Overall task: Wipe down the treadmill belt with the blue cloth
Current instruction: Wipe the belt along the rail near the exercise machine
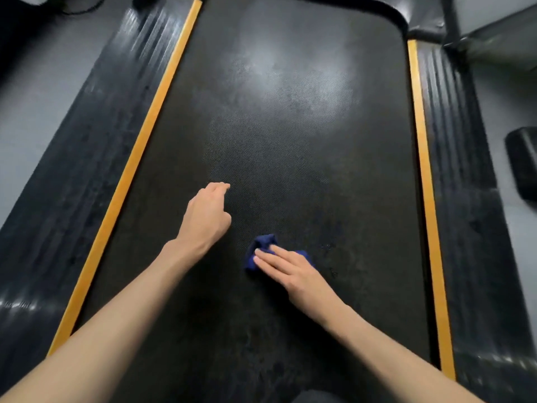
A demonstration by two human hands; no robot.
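Observation:
The black textured treadmill belt [290, 126] fills the middle of the view. A crumpled blue cloth [263, 245] lies on it near the centre. My right hand [286, 270] presses flat on the cloth with straight fingers, covering most of it. My left hand [207, 215] rests on the belt to the left of the cloth, its fingers curled under so that the knuckles or fingertips touch the surface; it holds nothing.
Orange strips [128, 175] [425, 181] run along both sides of the belt, with ribbed black side rails [96, 146] [462, 175] beyond them. A black frame post [453, 18] stands at the far right. A dark object [523, 161] sits on the grey floor at the right.

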